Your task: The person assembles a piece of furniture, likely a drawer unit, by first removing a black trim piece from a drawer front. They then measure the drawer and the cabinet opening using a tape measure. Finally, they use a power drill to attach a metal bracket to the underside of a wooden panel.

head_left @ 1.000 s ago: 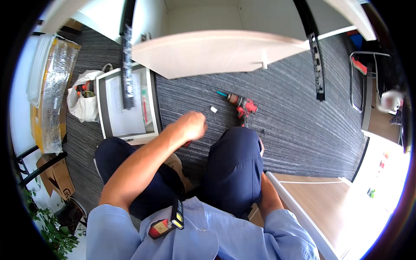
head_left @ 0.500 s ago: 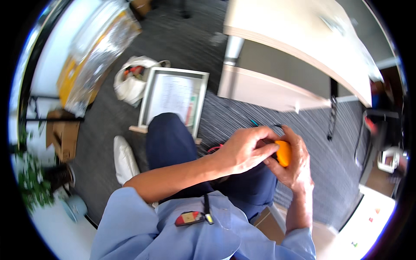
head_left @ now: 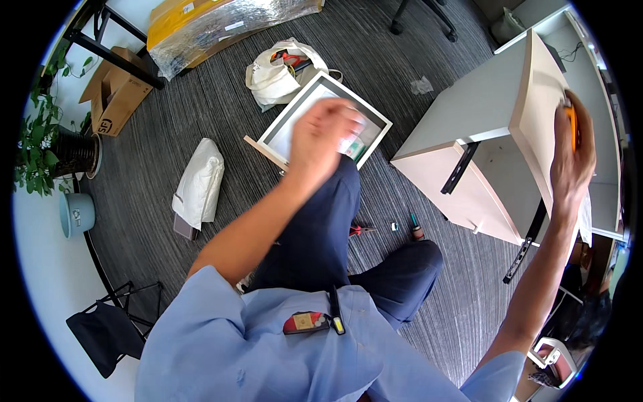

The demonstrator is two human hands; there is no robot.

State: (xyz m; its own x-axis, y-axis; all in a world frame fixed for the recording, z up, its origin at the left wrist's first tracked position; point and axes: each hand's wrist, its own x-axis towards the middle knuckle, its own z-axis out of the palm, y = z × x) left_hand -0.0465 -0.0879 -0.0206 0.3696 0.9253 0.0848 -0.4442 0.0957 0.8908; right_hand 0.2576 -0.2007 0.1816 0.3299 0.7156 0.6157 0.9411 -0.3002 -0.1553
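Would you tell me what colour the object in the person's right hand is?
Orange; the object shows at the right hand in the head view.

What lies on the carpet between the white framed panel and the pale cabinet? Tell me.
In the head view, only bare striped grey carpet lies between the white framed panel and the pale cabinet; a crumpled scrap sits farther up.

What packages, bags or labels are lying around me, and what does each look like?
Long yellow package: top centre, wrapped in clear plastic, white labels.
Brown cardboard box: upper left, open flaps, dark print.
White plastic bag: above the framed tray, red items inside.
White bag: on carpet, left of the left hand.
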